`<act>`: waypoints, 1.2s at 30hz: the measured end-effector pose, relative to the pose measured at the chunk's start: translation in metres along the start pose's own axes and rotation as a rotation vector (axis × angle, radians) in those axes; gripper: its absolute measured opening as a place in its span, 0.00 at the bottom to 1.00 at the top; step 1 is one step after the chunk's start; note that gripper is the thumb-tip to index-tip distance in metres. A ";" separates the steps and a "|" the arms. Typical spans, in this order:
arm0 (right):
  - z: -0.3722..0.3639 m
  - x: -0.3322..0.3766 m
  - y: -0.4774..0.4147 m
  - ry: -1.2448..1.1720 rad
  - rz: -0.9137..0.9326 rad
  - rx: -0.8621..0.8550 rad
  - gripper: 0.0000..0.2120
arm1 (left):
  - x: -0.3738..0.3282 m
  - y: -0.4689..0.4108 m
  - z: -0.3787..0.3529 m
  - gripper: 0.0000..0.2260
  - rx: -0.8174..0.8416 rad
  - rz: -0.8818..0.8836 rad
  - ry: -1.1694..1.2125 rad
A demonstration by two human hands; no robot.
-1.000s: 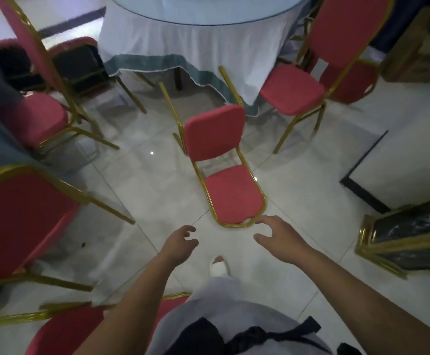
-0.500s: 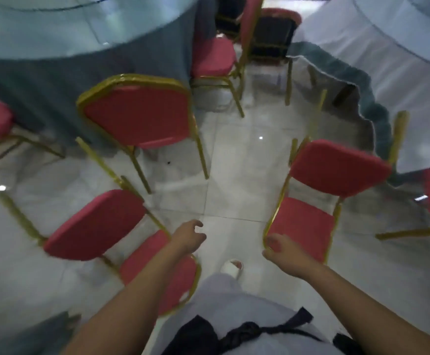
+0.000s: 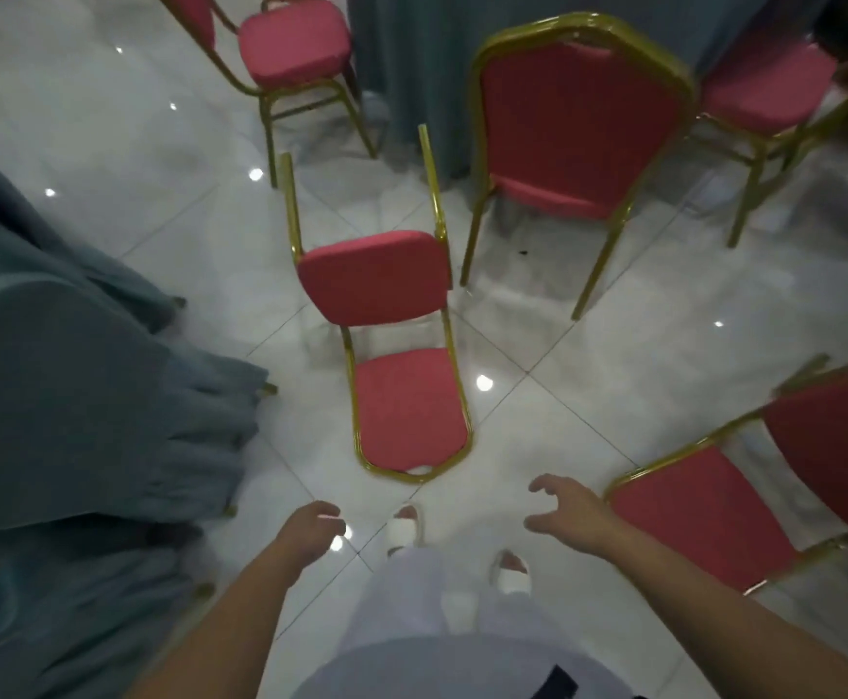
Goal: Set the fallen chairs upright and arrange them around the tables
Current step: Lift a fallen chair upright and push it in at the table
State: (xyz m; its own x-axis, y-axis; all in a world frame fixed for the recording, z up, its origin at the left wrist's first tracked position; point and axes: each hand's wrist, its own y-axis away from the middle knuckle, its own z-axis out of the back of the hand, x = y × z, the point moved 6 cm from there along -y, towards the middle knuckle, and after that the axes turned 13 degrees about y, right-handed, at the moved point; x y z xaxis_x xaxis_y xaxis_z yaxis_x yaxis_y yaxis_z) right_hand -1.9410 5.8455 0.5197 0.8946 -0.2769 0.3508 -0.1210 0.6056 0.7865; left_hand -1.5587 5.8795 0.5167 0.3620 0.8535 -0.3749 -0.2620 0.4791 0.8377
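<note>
Floor point(image 3: 124, 158): large pale glossy tiles laid diagonally to the view, with thin dark grout lines. Small bright reflections of overhead lights point(image 3: 484, 382) are scattered across the surface. A small dark speck point(image 3: 523, 252) lies on one tile. Grey-blue cloth drapery point(image 3: 58, 396) fills the left side and falls in folds to the floor. A similar grey-blue drape point(image 3: 412, 58) hangs at the top centre. Lighting is dim and cool overall.
</note>
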 end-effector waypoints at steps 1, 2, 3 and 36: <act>-0.006 0.007 -0.003 0.006 -0.002 0.011 0.28 | 0.014 -0.003 0.009 0.13 -0.011 0.015 0.003; -0.011 0.014 -0.007 0.005 -0.012 0.018 0.28 | 0.026 -0.007 0.017 0.14 -0.025 0.028 0.004; -0.014 0.020 -0.012 0.004 -0.024 0.017 0.28 | 0.036 -0.011 0.026 0.15 -0.035 0.043 0.005; -0.255 -0.100 -0.667 -0.600 -0.327 0.111 0.29 | 0.190 -0.695 -0.140 0.16 -0.069 0.045 0.751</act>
State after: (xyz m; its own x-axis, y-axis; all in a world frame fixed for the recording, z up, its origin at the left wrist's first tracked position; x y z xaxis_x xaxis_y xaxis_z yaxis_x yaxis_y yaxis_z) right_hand -1.8396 5.6592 -0.1699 0.5042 -0.8162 0.2821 0.0425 0.3497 0.9359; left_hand -1.4326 5.7374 -0.1925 -0.3508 0.7710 -0.5315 -0.3263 0.4314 0.8411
